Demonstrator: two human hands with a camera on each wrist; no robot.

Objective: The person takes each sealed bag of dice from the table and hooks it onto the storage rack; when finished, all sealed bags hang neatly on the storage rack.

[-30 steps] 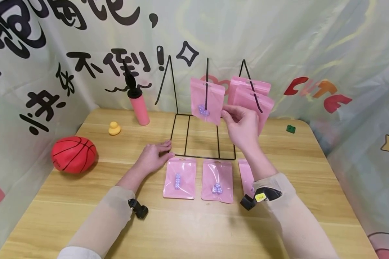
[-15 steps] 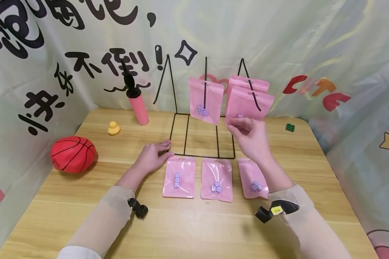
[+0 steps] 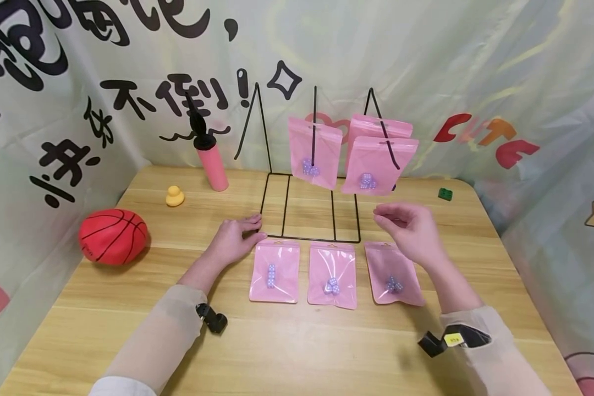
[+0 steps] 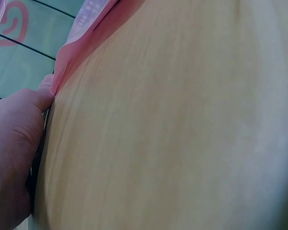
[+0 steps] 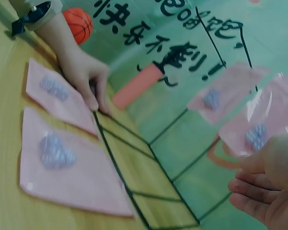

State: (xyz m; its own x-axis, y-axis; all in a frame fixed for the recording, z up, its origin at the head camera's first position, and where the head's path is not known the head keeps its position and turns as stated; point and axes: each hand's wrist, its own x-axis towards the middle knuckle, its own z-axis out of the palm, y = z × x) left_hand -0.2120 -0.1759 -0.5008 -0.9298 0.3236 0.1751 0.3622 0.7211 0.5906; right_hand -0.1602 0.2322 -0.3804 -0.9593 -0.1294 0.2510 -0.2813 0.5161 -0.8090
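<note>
My left hand [image 3: 230, 240] holds the front left corner of a black wire display rack [image 3: 286, 205], thumb and fingers on either side of the wire. My right hand [image 3: 411, 231] is in the air right of the rack, holding nothing, its fingers loosely curled. Hanging on the middle hook is a pink zip pouch [image 3: 329, 147] with lilac dice inside. The right hook carries two more, a front pouch [image 3: 378, 160] partly covering a rear pouch [image 3: 363, 125]. Flat before the rack lie a left pouch [image 3: 287, 280], a middle pouch [image 3: 344, 269] and a right pouch [image 3: 393, 268].
A red basketball [image 3: 113, 236] and a yellow rubber duck [image 3: 175, 196] sit on the left of the wooden table [image 3: 297, 352]. Behind them stands a pink hand pump [image 3: 213, 168] with a black top. A green toy brick [image 3: 445, 193] lies at the back right.
My right hand has left the hanging pouches and moved down and right, towards me. The front pouch on the right hook has swung to face forward. My left hand has stayed put.
</note>
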